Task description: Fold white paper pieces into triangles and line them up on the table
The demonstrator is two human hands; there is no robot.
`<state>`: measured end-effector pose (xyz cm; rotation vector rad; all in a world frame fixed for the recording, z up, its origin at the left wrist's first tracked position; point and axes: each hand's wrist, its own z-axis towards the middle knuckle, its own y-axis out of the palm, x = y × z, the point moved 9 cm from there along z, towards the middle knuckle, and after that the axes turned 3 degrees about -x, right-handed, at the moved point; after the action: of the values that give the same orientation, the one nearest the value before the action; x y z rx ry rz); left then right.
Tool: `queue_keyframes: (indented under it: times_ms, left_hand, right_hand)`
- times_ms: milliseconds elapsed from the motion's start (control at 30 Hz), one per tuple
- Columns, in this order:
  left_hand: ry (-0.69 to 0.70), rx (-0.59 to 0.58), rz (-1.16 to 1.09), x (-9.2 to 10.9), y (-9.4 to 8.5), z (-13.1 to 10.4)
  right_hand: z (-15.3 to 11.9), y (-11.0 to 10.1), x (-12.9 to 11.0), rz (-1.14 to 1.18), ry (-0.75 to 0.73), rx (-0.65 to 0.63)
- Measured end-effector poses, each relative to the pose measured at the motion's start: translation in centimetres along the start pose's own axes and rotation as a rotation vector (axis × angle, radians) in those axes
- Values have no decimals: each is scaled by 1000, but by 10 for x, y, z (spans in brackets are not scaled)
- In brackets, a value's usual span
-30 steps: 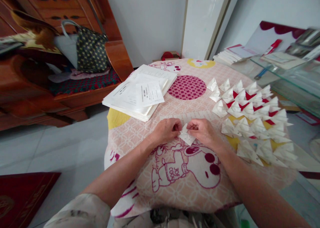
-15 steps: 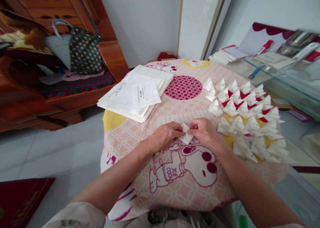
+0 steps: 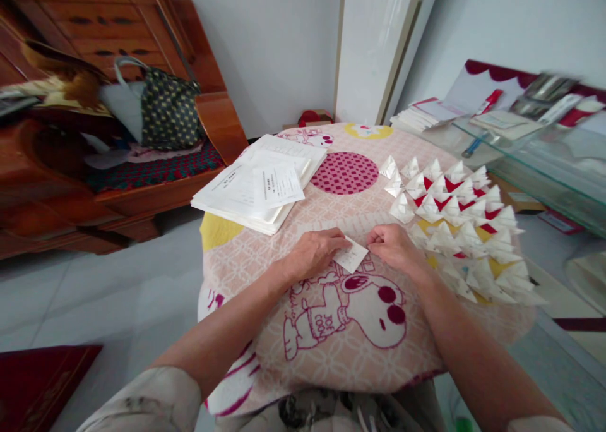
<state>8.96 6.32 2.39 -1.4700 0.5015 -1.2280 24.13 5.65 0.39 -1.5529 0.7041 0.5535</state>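
A small folded paper square [image 3: 351,257] lies on the patterned tablecloth [image 3: 331,369], turned like a diamond. My left hand [image 3: 318,252] grips its left corner, fingers laid over the upper edge and the thumb hidden beneath or behind. At the square's right corner, my right hand [image 3: 394,247] has its fingers curled and thumb and forefinger pinched together; they appear to touch that corner. To the right stand rows of pointed folded paper pieces [image 3: 452,213], white with some printing.
A stack of printed paper sheets [image 3: 241,192] lies at the table's back left. A glass shelf [image 3: 516,151] with a red marker and other items borders the right. A wooden bench [image 3: 156,186] holding a dotted bag [image 3: 170,113] stands at left.
My right hand has shifted from the middle of the paper out to its right corner, and the paper now shows as a flatter, wider square. The camera view has moved slightly.
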Motion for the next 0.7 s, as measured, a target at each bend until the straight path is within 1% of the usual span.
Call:
queue_keyframes:
  times_ms: [67, 167, 233, 267, 333, 433, 533, 600, 633, 700]
  left_hand:
    - [-5, -22, 64, 2, -1, 10]
    - [-14, -109, 163, 4, 4, 22]
    - [-14, -152, 194, 5, 7, 26]
    - [-11, -158, 191, 5, 8, 27]
    - [-14, -129, 143, 4, 6, 26]
    - [-78, 6, -46, -9, -4, 23]
    - [-242, 195, -357, -37, -16, 16]
    - [-343, 283, -606, -55, -16, 10]
    - [-374, 309, -722, -60, -14, 8]
    - [-395, 333, -905, -64, -9, 6]
  right_hand:
    - [3, 2, 2, 41, -6, 39]
    - [5, 5, 2, 74, -30, 77]
    - [5, 5, 2, 82, -39, 95]
    - [4, 5, 2, 86, -41, 102]
    - [3, 3, 1, 99, -48, 115]
    - [0, -1, -1, 169, -62, 160]
    - [-2, -4, -3, 301, -91, 198]
    - [-3, -2, -6, 364, -126, 184]
    - [-3, 0, -8, 385, -143, 172]
    - [-2, 5, -11, 426, -170, 146]
